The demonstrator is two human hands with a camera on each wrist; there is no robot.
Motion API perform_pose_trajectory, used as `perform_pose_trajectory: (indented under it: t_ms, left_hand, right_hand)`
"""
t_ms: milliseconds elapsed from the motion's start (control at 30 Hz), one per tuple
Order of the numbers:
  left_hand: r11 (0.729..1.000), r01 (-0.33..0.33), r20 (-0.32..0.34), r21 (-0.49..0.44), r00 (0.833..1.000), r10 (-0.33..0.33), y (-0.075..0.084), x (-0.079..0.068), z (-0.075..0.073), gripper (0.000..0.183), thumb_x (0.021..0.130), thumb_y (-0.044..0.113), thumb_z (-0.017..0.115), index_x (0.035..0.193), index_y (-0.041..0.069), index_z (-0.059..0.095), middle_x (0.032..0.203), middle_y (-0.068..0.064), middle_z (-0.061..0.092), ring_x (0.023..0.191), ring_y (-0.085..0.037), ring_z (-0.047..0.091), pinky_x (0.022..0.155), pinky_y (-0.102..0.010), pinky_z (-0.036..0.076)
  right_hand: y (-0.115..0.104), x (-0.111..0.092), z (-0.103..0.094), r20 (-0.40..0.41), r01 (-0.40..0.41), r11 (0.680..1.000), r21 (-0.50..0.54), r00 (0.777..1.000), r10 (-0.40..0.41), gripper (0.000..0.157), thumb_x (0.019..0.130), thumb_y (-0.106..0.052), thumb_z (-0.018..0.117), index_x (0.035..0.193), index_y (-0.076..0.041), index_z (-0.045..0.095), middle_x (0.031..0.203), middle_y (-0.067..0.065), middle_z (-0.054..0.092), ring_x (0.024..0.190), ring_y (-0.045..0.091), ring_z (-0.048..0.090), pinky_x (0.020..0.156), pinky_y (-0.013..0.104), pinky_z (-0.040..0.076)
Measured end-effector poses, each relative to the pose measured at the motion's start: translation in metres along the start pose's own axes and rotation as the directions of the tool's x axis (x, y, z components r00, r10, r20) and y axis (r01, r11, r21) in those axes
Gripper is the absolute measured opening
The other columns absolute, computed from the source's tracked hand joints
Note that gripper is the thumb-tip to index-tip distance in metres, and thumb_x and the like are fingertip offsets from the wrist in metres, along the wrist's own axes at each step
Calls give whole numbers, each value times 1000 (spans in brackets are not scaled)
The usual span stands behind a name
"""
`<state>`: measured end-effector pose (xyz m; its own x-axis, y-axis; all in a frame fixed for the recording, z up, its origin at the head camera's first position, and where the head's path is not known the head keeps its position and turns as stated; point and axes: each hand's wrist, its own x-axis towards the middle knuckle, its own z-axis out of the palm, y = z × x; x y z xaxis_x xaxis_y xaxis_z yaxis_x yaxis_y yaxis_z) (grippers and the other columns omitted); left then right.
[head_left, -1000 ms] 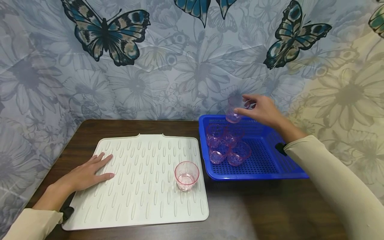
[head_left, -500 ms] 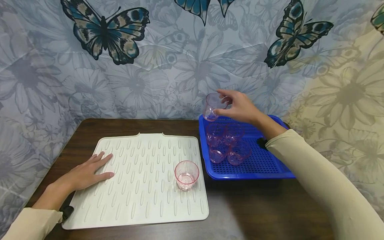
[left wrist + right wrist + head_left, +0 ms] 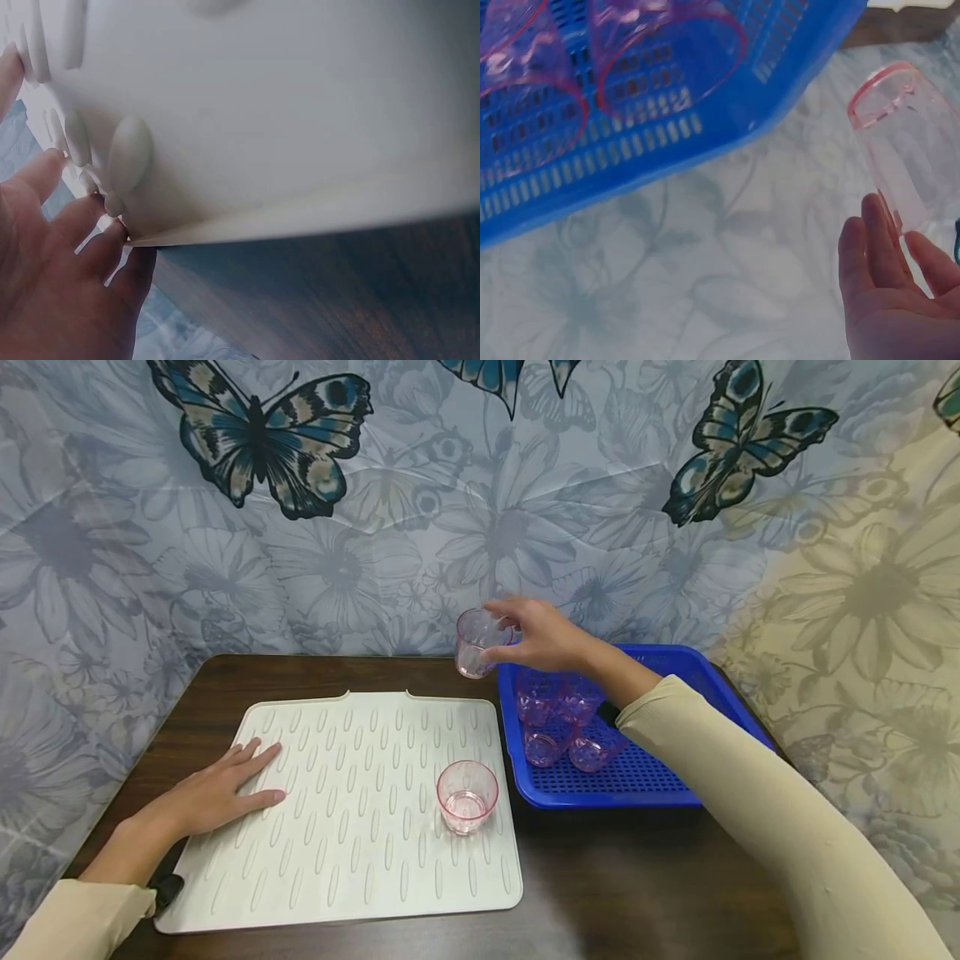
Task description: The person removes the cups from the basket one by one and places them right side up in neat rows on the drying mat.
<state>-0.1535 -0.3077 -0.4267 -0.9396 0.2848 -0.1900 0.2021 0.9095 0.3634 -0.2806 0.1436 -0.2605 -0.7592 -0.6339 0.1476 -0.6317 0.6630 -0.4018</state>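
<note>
My right hand point(image 3: 542, 637) holds a clear pink-tinted glass point(image 3: 476, 647) between thumb and fingers, in the air above the table's back edge, left of the basket's far corner. The right wrist view shows that glass point(image 3: 907, 142) with its pink rim, the fingers around its side. My left hand point(image 3: 213, 793) lies flat with fingers spread on the left part of a white ridged drying mat point(image 3: 360, 810). In the left wrist view its fingertips touch the mat point(image 3: 300, 112) near the edge. A second pink-rimmed glass point(image 3: 467, 800) stands upright on the mat's right side.
A blue plastic basket point(image 3: 615, 800) sits to the right of the mat, partly behind my right forearm. Several pink glasses point(image 3: 543, 743) stand in its left part. The dark wooden table point(image 3: 637, 877) ends at a butterfly-patterned cloth point(image 3: 420, 527) behind.
My right hand has carried the glass leftward, from above the basket to beyond its left edge, and a little lower at the end. The left hand and the glass on the mat stayed put.
</note>
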Motion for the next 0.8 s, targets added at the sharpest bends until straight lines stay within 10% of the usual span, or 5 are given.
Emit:
perform_pose_trajectory:
  t_ms: [333, 800]
  left_hand:
    - [1000, 0, 1, 6, 1000, 0, -1, -1, 0, 85, 93, 60, 58, 156, 9, 32, 156, -34, 24, 141, -58, 20, 95, -81, 24]
    - [1000, 7, 10, -5, 1000, -7, -1, 1, 0, 87, 92, 62, 58, 156, 9, 31, 157, -33, 23, 142, -57, 19, 97, -81, 22]
  right_hand:
    - [-8, 11, 35, 110, 88, 993, -84, 991, -78, 75, 82, -32, 77, 142, 4, 51, 121, 18, 65, 108, 31, 60, 88, 45, 49]
    - [-7, 14, 65, 263, 18, 992, -128, 965, 16, 77, 83, -35, 79, 143, 4, 49, 119, 16, 61, 102, 25, 60, 87, 37, 52]
